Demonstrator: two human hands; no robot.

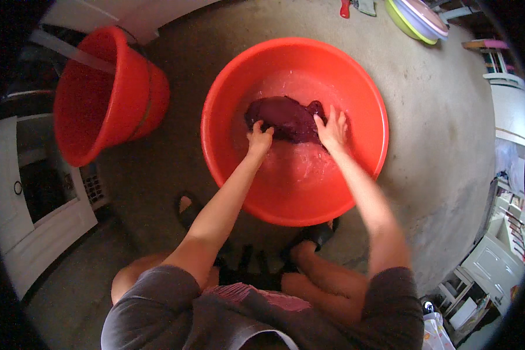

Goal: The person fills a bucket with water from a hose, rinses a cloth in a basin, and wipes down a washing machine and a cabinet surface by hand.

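A large round red plastic basin [295,192] stands on the floor before me, with some water in its bottom. A dark purple wet cloth [284,116] lies bunched in the water. My left hand [259,136] is at the cloth's lower left edge, its fingers apart and curved; whether they pinch any fabric is not clear. At the cloth's right end is my right hand [332,127], fingers spread, with the thumb against or just over the fabric.
A tall red plastic tub [157,96] sits to the left, near a white cabinet door [65,223]. Stacked plastic basins [413,19] and a red-handled tool [344,8] lie at the top right. My sandalled feet [317,236] are beside the basin's near edge.
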